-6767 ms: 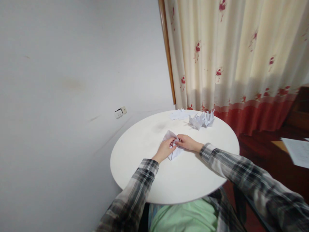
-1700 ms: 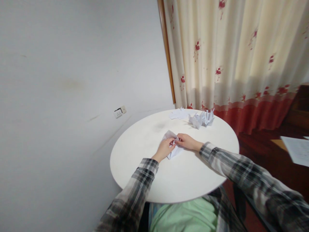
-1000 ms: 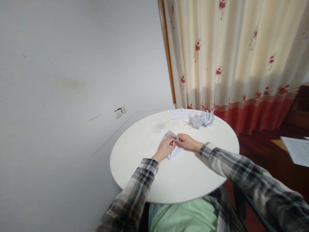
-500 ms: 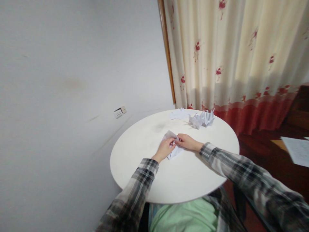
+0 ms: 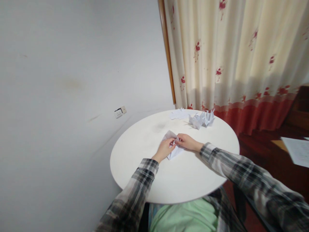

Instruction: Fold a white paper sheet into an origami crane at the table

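Note:
A partly folded piece of white paper (image 5: 169,135) lies near the middle of a round white table (image 5: 183,180). My left hand (image 5: 164,149) rests on its near side with the fingers curled and pinching the paper. My right hand (image 5: 187,142) comes in from the right and pinches the same fold, fingertips meeting those of the left hand. Both arms wear plaid sleeves. The hands hide much of the paper.
Folded white paper figures (image 5: 201,119) stand at the table's far edge, with flat paper scraps (image 5: 178,114) beside them. A flowered curtain (image 5: 231,58) hangs behind. A plain wall is at left with a socket (image 5: 120,111). A sheet of paper (image 5: 296,154) lies on dark furniture at right.
Almost nothing has changed. Both hands stay pinched on the folded paper at the same spot, with only slight finger shifts.

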Available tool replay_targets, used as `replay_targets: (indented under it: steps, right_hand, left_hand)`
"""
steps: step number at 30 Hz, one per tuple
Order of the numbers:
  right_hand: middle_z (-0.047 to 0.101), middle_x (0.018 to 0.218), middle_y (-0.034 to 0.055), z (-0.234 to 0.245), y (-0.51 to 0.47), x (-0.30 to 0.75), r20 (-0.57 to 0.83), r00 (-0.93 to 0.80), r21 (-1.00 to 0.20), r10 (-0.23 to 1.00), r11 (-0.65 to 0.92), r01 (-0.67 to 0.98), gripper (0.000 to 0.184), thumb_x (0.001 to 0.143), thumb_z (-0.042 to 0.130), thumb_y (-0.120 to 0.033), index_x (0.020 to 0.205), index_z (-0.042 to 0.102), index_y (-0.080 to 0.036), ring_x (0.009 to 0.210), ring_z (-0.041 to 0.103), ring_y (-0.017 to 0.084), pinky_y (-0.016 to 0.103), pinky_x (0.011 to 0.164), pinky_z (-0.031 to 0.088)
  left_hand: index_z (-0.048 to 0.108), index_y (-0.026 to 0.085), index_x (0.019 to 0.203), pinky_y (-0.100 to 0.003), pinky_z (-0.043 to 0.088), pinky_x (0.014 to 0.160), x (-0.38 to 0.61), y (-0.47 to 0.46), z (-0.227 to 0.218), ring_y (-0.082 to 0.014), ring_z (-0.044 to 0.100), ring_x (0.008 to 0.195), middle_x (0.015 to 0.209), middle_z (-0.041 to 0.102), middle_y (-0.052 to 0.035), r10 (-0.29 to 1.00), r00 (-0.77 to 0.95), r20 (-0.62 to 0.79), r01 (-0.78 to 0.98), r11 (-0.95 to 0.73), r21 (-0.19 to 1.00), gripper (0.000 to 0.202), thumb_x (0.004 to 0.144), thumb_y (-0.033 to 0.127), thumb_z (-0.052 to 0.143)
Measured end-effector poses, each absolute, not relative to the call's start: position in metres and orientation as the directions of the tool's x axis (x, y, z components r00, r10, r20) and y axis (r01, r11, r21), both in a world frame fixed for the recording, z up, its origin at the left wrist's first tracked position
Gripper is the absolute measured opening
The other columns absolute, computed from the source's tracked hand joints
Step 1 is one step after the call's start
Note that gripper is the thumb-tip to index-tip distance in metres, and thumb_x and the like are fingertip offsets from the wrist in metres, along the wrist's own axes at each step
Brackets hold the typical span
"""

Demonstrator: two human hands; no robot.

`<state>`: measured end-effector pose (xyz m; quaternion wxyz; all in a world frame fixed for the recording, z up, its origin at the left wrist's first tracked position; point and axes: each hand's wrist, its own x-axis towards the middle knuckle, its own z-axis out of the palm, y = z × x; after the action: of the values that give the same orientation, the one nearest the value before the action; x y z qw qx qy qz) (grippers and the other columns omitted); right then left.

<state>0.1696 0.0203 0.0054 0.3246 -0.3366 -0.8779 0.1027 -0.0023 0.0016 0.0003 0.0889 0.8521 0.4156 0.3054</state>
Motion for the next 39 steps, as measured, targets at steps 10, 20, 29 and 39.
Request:
replay_targets:
  steps: [10, 20, 29, 39]
  right_hand:
    - [0.060, 0.076, 0.0039, 0.008, 0.016, 0.170, 0.450, -0.546, -0.481, 0.707, 0.707, 0.519, 0.022, 0.079, 0.044, -0.028, 0.088, 0.058, -0.013, 0.065, 0.049, 0.011, 0.021, 0.062, 0.035]
    - [0.061, 0.076, 0.0038, 0.003, 0.022, 0.170, 0.450, -0.543, -0.481, 0.709, 0.705, 0.521, 0.024, 0.078, 0.045, -0.028, 0.089, 0.059, -0.012, 0.065, 0.049, 0.011, 0.020, 0.061, 0.035]
    - [0.055, 0.066, 0.0010, 0.006, 0.018, 0.169, 0.451, -0.542, -0.469, 0.708, 0.706, 0.531, 0.021, 0.078, 0.044, -0.029, 0.076, 0.057, -0.012, 0.059, 0.044, 0.009, 0.020, 0.057, 0.033]
    - [0.054, 0.066, 0.0010, 0.007, 0.017, 0.169, 0.473, -0.560, -0.438, 0.681, 0.733, 0.521, 0.020, 0.079, 0.044, -0.027, 0.074, 0.056, -0.013, 0.059, 0.044, 0.009, 0.020, 0.058, 0.033]
  left_hand:
    - [0.054, 0.018, 0.103, -0.025, 0.046, 0.070, -0.001, -0.001, 0.002, -0.0110, 0.055, 0.070, 0.090, 0.063, -0.0033, 0.781, 0.438, 0.446, 0.631, -0.620, 0.467, 0.030, 0.074, 0.023, 0.050]
    - [0.050, 0.018, 0.104, -0.023, 0.046, 0.067, 0.000, -0.006, 0.005, -0.0105, 0.055, 0.072, 0.084, 0.060, -0.0019, 0.777, 0.381, 0.502, 0.601, -0.620, 0.504, 0.027, 0.078, 0.019, 0.044]
    - [0.053, 0.018, 0.092, -0.031, 0.041, 0.086, -0.001, -0.009, 0.016, -0.0151, 0.049, 0.093, 0.094, 0.056, -0.0042, 0.628, 0.260, 0.733, 0.704, -0.644, 0.301, 0.016, 0.078, 0.020, 0.047]
    - [0.057, 0.019, 0.078, -0.038, 0.035, 0.093, 0.001, -0.014, 0.022, -0.0191, 0.040, 0.107, 0.111, 0.047, -0.0056, 0.542, 0.184, 0.820, 0.746, -0.620, 0.242, 0.011, 0.072, 0.028, 0.057]
